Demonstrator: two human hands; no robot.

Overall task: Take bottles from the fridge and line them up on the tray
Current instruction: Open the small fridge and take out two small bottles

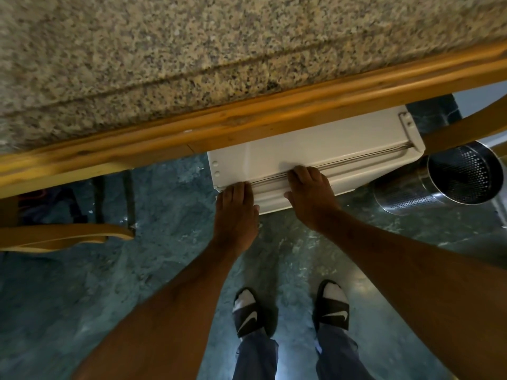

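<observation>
I look straight down at a small white fridge [329, 144] tucked under a granite counter. Its door is closed, with the seal line running along the top front edge. My left hand [236, 207] rests on the door's top edge near the left corner, fingertips at the seam. My right hand [310, 193] lies on the same edge further right, fingers curled over the seam. Neither hand holds a loose object. No bottles and no tray are in view.
The speckled granite counter [192, 50] with a wooden trim [247, 124] fills the top. A perforated metal bin [463, 174] stands right of the fridge. A wooden chair part [63, 237] sits at left. My feet in black slides [249, 314] stand on the dark green floor.
</observation>
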